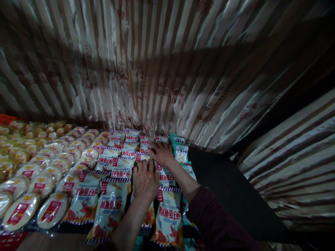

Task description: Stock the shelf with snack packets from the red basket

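Rows of white snack bags (pixel 112 205) with red Chinese print and striped edges lie on a dark table. My left hand (pixel 146 178) rests palm down on the bags in the middle rows, its fingers stretched forward. Farther back, my right hand (pixel 162 153) is spread flat over the back rows, beside the teal-edged bags (pixel 181 153) at the right end. Neither hand is wrapped round a bag. My hands and forearms cover some of the bags beneath them.
Left of the bags are rows of round, pale wrapped crackers (pixel 52 211), then yellowish wrapped packets (pixel 15 148). The black tabletop (pixel 225 188) extends to the right. A pleated, printed curtain (pixel 146 69) hangs behind, and a red basket (pixel 12 240) shows at the lower left.
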A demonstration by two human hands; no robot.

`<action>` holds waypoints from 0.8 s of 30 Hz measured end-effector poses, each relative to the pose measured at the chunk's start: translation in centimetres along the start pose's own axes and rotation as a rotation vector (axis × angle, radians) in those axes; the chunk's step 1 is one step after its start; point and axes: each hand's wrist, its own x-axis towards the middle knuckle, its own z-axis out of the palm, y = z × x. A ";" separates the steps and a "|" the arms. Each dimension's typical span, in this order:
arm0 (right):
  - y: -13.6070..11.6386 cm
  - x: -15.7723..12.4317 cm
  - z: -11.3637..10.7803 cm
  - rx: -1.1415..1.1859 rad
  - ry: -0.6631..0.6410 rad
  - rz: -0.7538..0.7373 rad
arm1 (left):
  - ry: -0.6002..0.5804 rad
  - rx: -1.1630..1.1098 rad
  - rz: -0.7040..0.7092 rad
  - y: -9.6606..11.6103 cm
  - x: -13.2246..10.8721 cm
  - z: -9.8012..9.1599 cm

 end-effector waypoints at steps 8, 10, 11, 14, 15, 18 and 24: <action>-0.2 -0.8 0.2 0.046 -0.004 -0.015 | 0.076 -0.049 -0.017 0.2 0.1 0.3; -0.3 0.3 0.1 0.055 -0.007 0.006 | 0.111 -0.053 -0.004 0.2 0.2 0.8; -0.4 1.0 0.0 0.057 -0.018 0.005 | 0.121 -0.054 0.000 0.1 0.3 1.0; -0.9 3.5 -0.1 0.058 -0.057 -0.040 | 0.118 -0.052 -0.011 0.0 0.4 1.4; -1.1 4.3 -0.2 0.053 -0.067 -0.054 | 0.110 -0.050 -0.014 -0.1 0.5 1.4; -1.5 6.2 -0.2 0.019 -0.113 -0.057 | 0.089 -0.049 -0.010 -0.3 0.4 1.3; -1.4 6.9 -0.2 -0.010 -0.138 -0.119 | 0.050 -0.066 -0.029 -0.4 0.6 1.4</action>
